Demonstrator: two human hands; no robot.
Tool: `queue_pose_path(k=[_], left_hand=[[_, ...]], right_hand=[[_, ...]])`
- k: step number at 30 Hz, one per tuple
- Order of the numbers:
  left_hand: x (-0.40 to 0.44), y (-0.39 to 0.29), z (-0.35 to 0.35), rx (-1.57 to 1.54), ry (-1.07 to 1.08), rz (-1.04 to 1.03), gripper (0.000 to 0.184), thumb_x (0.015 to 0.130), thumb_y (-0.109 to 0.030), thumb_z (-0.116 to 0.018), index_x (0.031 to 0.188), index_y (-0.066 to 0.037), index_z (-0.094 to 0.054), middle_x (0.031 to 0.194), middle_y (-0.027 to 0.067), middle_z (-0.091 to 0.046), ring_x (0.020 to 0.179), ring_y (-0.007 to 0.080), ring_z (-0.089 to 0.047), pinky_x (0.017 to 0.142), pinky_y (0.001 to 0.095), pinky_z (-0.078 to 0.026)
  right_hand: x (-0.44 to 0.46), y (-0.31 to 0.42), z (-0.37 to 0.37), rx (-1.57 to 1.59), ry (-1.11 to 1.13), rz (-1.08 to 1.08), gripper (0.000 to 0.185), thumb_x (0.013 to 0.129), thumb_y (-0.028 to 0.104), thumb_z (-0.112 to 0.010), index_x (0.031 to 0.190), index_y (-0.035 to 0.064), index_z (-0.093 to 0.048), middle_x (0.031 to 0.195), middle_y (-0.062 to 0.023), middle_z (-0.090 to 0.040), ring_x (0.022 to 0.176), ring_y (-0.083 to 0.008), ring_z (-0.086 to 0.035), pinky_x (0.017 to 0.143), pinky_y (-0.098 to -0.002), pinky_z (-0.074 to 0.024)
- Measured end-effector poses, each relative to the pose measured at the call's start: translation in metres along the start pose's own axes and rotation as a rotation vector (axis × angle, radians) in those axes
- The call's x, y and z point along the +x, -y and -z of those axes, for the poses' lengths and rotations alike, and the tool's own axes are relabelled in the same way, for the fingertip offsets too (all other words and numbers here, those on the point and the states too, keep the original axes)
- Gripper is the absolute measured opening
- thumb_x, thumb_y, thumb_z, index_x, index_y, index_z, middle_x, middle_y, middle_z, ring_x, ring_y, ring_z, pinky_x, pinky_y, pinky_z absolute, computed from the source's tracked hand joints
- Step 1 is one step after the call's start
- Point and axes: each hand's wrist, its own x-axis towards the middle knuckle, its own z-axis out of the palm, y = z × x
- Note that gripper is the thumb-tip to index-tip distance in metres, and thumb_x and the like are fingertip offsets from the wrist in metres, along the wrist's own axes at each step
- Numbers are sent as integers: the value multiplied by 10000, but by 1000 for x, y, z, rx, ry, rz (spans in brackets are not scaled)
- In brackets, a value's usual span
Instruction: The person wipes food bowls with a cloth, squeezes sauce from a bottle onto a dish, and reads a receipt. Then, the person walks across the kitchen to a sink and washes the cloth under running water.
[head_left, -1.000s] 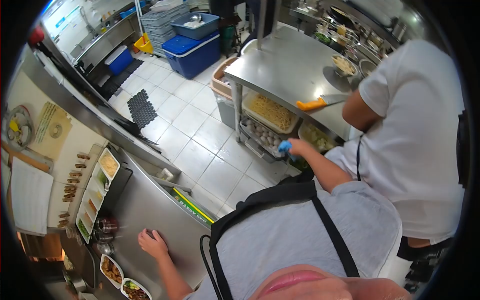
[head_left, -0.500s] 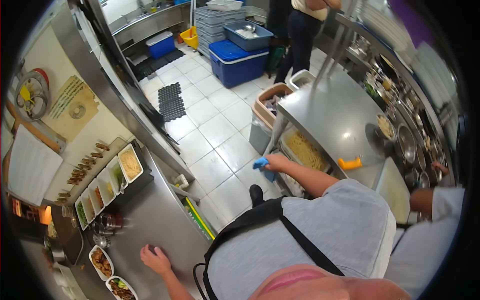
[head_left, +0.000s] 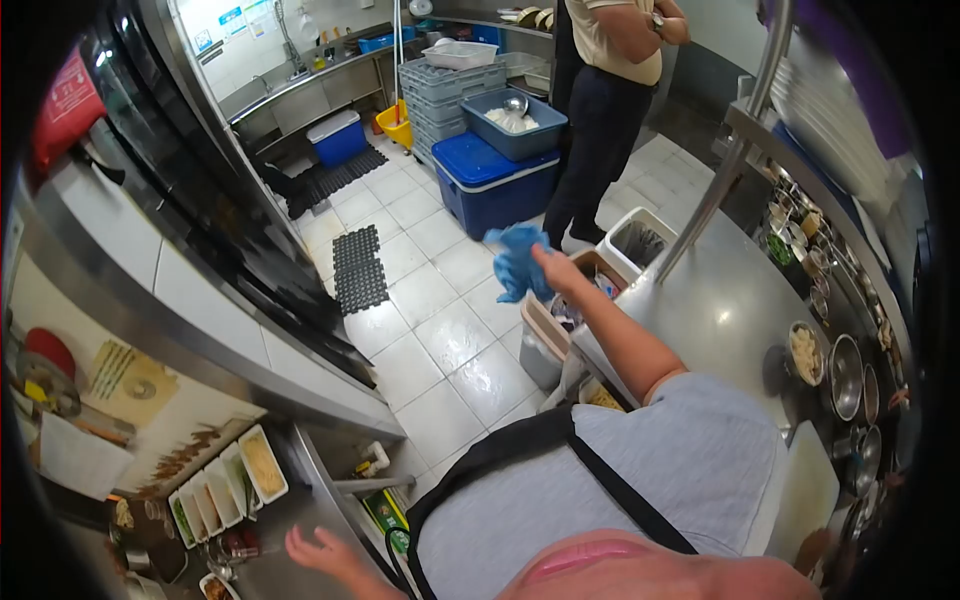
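step, it seems: crumpled soft blue wad [head_left: 516, 262] is held out, far middle, near tan-rimmed grey plastic bin [head_left: 546, 323] | grip: wad pinched by bare right hand [head_left: 560, 272]; bare left hand [head_left: 326, 553], near left, spread, nothing held | next: steady pinch seems needed

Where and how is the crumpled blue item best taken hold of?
The crumpled blue item is probably best gripped by its bunched edge at picture right, coming from that side, as the right hand does. It looks thin and limp, its loose folds spreading beyond the grip, so gathering several folds should hold better than pinching one.
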Motion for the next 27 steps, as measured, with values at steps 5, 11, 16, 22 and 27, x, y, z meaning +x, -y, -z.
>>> queue_pose_path(k=[5,11,16,22,27], left_hand=[[51,-102,-93,-637,271,227,246,703,-55,-477,941,6,-487,977,121,-444,868,226,-447,736,309,-375],[85,-149,-234,-787,852,-9,251,688,-70,-517,932,-14,-506,862,112,-490,794,213,-484,686,300,-397],[149,-180,-298,-832,1074,-207,304,696,-102,-531,983,-13,-484,914,130,-494,802,238,-499,711,325,-406],[222,-168,-358,-733,1000,-151,329,706,-126,-524,1010,-10,-482,913,124,-491,761,209,-495,690,312,-412],[236,-148,-395,-705,1042,-41,325,717,-140,-526,1010,-8,-480,912,121,-489,784,212,-506,694,306,-410]], right_hand=[[39,25,4,753,-122,-15,447,834,436,-364,946,33,-524,834,-64,-576,737,-181,-552,693,-301,-429],[85,-28,17,942,-74,-223,391,831,409,-381,919,57,-527,838,-70,-583,753,-206,-560,719,-376,-438],[85,1,77,1096,-384,-210,389,814,409,-406,846,42,-529,829,-101,-584,764,-245,-556,758,-398,-429],[87,83,155,1018,-862,314,295,821,353,-432,901,72,-473,806,-57,-546,726,-193,-532,706,-366,-430],[80,133,198,839,-1140,535,290,824,312,-448,980,69,-480,905,-47,-554,821,-197,-545,749,-351,-429]])
